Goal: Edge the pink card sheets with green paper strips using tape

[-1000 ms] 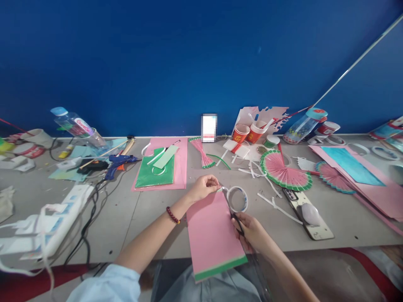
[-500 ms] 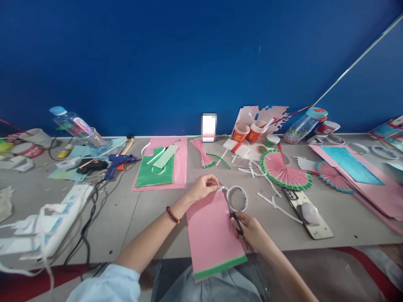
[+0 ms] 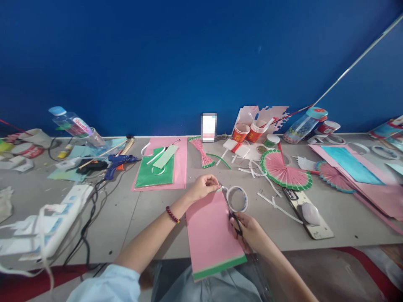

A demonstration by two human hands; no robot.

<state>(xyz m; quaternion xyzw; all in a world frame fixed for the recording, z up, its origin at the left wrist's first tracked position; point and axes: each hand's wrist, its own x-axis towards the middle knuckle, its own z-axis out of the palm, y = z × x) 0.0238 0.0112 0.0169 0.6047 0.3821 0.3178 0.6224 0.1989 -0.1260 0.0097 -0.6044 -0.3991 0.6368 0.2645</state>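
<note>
A pink sheet of paper with a green strip along its near edge lies in front of me, that edge overhanging the table. My left hand pinches its far end between thumb and fingers. Black-handled scissors are in my right hand, beside the sheet's right edge. Their blades point away from me toward the left fingertips, along that edge. Just right of the blades lies a roll of white tape, partly covered at its left by the scissor tips.
Folded pink-and-green paper fans and a phone with a mouse on it lie to the right. Left are a green paper pack, a blue glue gun and a power strip with cables. Paper cups stand behind.
My right hand and the scissors have shifted very slightly to the left. The near end of the pink sheet has moved a touch left as well. My left hand stays in place.
</note>
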